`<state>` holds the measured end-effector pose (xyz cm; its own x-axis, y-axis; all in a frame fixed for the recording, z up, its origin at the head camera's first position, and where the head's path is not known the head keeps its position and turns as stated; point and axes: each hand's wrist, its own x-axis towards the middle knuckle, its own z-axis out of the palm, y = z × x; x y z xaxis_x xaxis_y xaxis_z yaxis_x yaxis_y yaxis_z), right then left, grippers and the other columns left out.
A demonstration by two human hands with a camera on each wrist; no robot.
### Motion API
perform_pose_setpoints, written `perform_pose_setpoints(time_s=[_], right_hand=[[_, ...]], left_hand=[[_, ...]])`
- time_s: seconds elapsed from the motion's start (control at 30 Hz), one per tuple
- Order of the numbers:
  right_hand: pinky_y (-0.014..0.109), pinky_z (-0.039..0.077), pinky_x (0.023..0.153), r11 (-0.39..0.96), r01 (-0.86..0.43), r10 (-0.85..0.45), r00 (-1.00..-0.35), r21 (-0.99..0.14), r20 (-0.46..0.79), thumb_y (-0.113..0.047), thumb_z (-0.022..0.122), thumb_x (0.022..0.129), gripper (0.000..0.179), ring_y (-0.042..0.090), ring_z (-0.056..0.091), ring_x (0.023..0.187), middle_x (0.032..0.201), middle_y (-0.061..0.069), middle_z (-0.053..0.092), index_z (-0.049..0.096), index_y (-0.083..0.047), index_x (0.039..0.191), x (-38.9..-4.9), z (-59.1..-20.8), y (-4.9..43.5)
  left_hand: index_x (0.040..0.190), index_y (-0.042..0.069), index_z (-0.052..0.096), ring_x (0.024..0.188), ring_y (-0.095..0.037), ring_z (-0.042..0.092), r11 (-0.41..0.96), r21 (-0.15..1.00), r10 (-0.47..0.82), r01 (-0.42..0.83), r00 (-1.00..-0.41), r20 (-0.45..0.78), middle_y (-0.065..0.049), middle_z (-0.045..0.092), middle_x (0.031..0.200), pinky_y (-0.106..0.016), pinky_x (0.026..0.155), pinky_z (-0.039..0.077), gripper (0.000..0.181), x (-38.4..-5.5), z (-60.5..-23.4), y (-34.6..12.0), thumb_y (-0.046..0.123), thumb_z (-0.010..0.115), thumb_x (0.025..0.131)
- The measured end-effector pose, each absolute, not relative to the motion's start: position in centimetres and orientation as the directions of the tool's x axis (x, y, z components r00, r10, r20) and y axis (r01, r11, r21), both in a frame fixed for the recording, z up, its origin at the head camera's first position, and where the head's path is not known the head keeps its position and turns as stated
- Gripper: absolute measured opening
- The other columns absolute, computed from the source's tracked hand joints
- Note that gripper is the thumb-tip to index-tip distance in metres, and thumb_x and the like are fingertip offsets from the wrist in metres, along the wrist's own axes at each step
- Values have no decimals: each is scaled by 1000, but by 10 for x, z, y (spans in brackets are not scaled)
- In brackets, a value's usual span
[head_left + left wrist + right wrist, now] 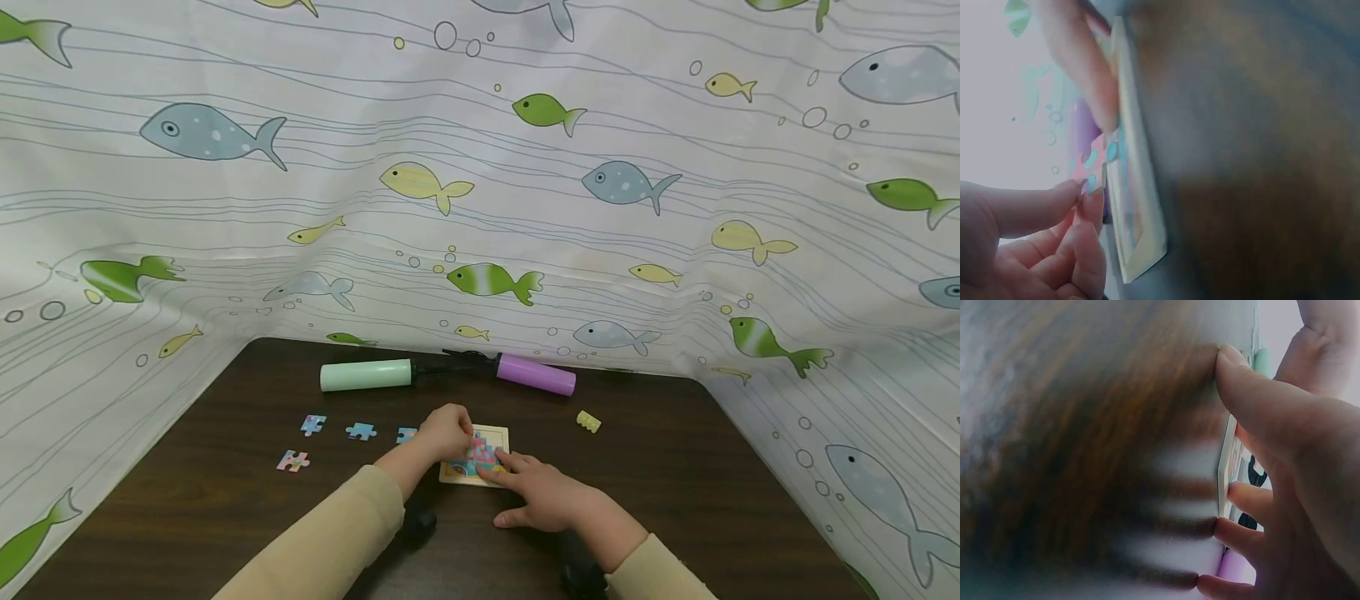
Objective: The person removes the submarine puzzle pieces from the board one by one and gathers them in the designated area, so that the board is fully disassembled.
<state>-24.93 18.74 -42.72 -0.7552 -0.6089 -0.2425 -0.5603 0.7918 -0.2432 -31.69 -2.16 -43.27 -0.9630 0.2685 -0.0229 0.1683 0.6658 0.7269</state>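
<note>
A square jigsaw tray (453,479) with a pale frame lies on the dark table, partly filled with pink and blue pieces. Over its left side is my left hand (446,431), whose thumb and forefinger pinch a pink jigsaw piece (1099,167) with blue spots. The piece is tilted up against the tray's surface in the left wrist view. My right hand (546,495) lies at the tray's right side with its fingers spread. Its fingertips rest on the tray's edge and the pieces, while the thumb touches the table in front.
Loose jigsaw pieces lie to the left: a blue one (362,431), a pink one (293,461) and others near them. A mint-green cylinder (366,375) and a purple cylinder (536,374) lie at the back. A small yellow block (588,422) sits right of the tray. Fish-patterned cloth (480,233) surrounds the table.
</note>
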Motion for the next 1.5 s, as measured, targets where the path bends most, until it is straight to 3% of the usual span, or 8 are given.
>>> perform_pose_setpoints(time_s=[0.43, 0.83, 1.03, 1.27, 1.5], right_hand=[[59, 31, 106, 798, -552, -600, -763, -239, -239, -55, 62, 90, 73, 36, 25, 143, 162, 6, 21, 31, -39, 154, -249, -427, 185], [60, 30, 106, 793, -556, -606, -760, -247, -234, -53, 62, 91, 73, 38, 24, 143, 162, 7, 21, 31, -36, 155, -247, -427, 187], [60, 30, 105, 794, -556, -605, -762, -246, -231, -53, 62, 91, 73, 37, 24, 144, 162, 7, 20, 31, -36, 155, -247, -426, 187], [60, 30, 105, 790, -563, -610, -758, -242, -230, -54, 61, 91, 72, 37, 24, 144, 162, 7, 20, 31, -37, 155, -247, -426, 187], [61, 31, 105, 791, -560, -609, -760, -246, -228, -53, 62, 91, 73, 37, 24, 144, 162, 6, 20, 31, -37, 155, -247, -427, 187]], left_hand=[[82, 4, 63, 65, -20, 53, 623, 770, 219, 134, -976, -7, -4, 62, 76, -34, 57, 46, 11, -324, -418, -92, 5, 68, 91], [77, 0, 63, 68, -19, 53, 643, 751, 333, 149, -938, -99, -4, 59, 73, -36, 63, 46, 11, -299, -413, -190, -3, 64, 88], [76, 2, 62, 64, -20, 48, 648, 757, 327, 90, -930, -170, -4, 59, 73, -31, 53, 37, 12, -286, -417, -201, -2, 64, 87], [73, 2, 59, 63, -18, 49, 665, 740, 308, 105, -941, -143, -4, 56, 69, -33, 57, 44, 14, -284, -425, -203, -5, 65, 83], [71, 5, 57, 60, -17, 50, 713, 693, 272, 110, -954, -128, -4, 55, 65, -31, 56, 43, 18, -285, -430, -201, -5, 67, 82]])
